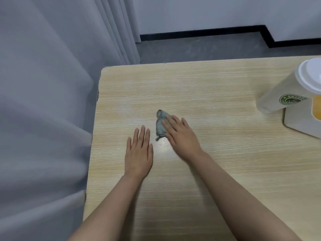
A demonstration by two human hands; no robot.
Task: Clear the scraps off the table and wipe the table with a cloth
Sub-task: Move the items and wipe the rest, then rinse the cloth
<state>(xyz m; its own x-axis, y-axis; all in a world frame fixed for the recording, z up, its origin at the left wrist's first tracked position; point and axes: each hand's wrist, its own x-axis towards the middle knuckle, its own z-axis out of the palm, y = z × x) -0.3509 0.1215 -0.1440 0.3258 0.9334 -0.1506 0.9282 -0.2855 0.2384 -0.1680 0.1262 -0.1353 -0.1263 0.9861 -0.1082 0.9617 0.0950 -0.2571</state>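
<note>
A: On the pale wooden tabletop (217,87), near its left edge, the small grey cloth (160,128) lies bunched under the right hand (180,136). So this looks like the wiping step?

B: I'd judge so. No scraps show on the part of the surface in view, and there is a faint damp sheen just beside the cloth.

A: How is the grip on it?

B: There is hardly a grip at all. The right hand's fingers (169,123) lie nearly straight on top of the cloth and press it down; they are not curled round it. The left hand (139,152) rests flat on the wood just beside it, fingers straight and together, holding nothing.

A: What would make the wipe go well?

B: Spread the cloth out first, I'd say. Wadded up like that it covers only a narrow strip with each pass. Then keep the palm pressing evenly and work in long, overlapping strokes along the grain, from the far edge towards the body.

A: Anything to watch for?

B: The lidded paper cup (284,91) stands well apart at the right, partly on a white board (298,124). A wide sweep that way could knock it over, so it would be wise to steady it or lift it before wiping there. The grey curtain (43,101) hangs close against the left edge, so strokes should stop short of it.
</note>
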